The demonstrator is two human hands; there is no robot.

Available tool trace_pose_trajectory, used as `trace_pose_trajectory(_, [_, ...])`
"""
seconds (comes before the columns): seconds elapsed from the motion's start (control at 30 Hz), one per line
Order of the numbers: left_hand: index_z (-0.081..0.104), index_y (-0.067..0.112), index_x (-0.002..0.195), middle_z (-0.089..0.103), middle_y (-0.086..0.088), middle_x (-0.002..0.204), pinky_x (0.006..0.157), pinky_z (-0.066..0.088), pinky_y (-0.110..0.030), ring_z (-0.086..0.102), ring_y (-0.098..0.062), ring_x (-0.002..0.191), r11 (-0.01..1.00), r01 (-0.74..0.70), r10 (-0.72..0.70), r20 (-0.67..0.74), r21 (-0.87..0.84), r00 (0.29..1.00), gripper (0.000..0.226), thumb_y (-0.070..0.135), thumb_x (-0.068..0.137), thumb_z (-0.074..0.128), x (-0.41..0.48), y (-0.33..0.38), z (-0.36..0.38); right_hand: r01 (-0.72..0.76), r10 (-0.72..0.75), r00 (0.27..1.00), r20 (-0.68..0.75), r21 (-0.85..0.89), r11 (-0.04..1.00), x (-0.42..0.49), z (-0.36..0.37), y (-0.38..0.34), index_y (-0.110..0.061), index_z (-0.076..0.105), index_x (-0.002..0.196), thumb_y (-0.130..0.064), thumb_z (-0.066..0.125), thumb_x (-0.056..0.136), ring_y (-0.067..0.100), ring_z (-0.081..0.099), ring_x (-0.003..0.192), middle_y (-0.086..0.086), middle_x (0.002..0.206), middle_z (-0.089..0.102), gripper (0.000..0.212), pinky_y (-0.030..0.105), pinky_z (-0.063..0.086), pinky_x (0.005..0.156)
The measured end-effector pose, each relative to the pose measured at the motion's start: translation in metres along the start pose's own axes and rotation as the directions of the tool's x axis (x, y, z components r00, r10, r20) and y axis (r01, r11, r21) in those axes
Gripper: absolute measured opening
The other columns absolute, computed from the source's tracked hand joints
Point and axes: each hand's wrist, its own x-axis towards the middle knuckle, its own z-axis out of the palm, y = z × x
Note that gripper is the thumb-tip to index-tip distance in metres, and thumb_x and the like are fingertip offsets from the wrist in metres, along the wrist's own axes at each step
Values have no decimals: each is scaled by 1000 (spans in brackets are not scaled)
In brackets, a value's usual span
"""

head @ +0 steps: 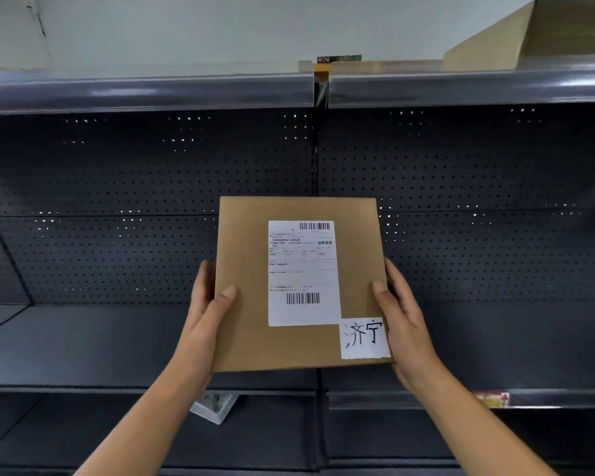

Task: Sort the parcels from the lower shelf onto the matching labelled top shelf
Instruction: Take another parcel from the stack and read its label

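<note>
I hold a flat brown cardboard parcel (248, 255) up in front of the dark shelving, face toward me. It carries a white shipping label with barcodes and a small white tag with two handwritten characters at its lower right corner. My left hand (207, 310) grips its left edge, thumb on the front. My right hand (402, 314) grips the right edge the same way. The top shelf (152, 91) runs across above, its grey front rail at the height of the upper frame. A large open cardboard box (516, 39) stands on the top shelf at the far right.
A perforated dark back panel (117, 201) fills the space behind the parcel. The middle shelf (83, 345) lies below my hands. A white-labelled packet (213, 407) lies on the lower shelf under my left forearm. An upright post (321, 87) divides the shelf bays.
</note>
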Motion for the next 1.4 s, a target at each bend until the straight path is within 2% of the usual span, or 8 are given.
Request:
trace_pose_trajectory(0.07, [30,45,162,53,28,150,105,51,-35,61,-4,132,999,-45,45,-12,-6,999,70,36,99,61,-5,-2,0,19,-19,1000,-5,-21,1000,-5,-1,1,-42,51,153,-27,57,107,9,63,134,-16,147,66,48,47,46,118])
trace_pose_trajectory(0.17, [43,46,154,63,24,144,102,52,-40,65,-9,128,999,-49,49,1,-21,999,64,37,93,60,-10,-5,-3,41,-41,999,-13,-36,999,-13,-2,2,-38,50,155,-29,58,105,13,59,139,-13,152,63,51,49,43,120])
trace_pose_trajectory(0.5, [43,41,158,60,26,148,100,52,-36,63,-9,132,999,-12,13,39,-30,999,68,35,93,60,-25,-14,-2,33,-33,998,-46,-16,999,-41,-9,9,-51,55,144,-38,60,95,13,62,135,-17,146,66,51,52,45,119])
trace_pose_trajectory(0.73, [43,41,158,60,13,154,113,47,-52,59,-22,139,997,43,-39,71,-56,997,63,34,98,58,-25,-13,-4,19,-21,999,-34,-55,998,-39,-10,8,-43,50,153,-42,62,93,14,63,134,-16,147,66,61,54,47,117])
trace_pose_trajectory(0.97, [46,39,157,61,11,153,111,49,-49,60,-22,138,994,68,-63,50,-86,997,62,33,97,60,-27,-17,1,10,-12,999,-48,-43,999,-41,-15,8,-53,55,141,-42,63,91,13,65,132,-17,144,67,51,52,48,116])
trace_pose_trajectory(1.07, [50,40,153,66,11,146,100,55,-46,65,-23,131,990,83,-81,22,-113,996,56,29,99,63,-28,-14,4,-1,-1,999,-41,-43,999,-41,-17,6,-57,57,136,-44,63,91,16,64,133,-16,144,67,47,53,48,115])
trace_pose_trajectory(1.2, [61,43,140,71,9,137,90,60,-50,69,-26,120,976,166,-173,-41,-144,984,41,29,102,62,-24,-2,8,-31,31,998,-49,-4,1000,-38,-20,2,-44,60,142,-38,59,100,18,70,125,-9,137,74,43,46,53,107])
trace_pose_trajectory(1.4, [67,35,126,75,-8,124,74,58,-40,70,-26,95,955,263,-280,-127,-136,952,29,29,98,66,-15,17,17,-178,180,982,-52,54,983,-25,-22,-11,-30,62,141,-19,61,103,27,77,108,6,122,81,40,40,57,85])
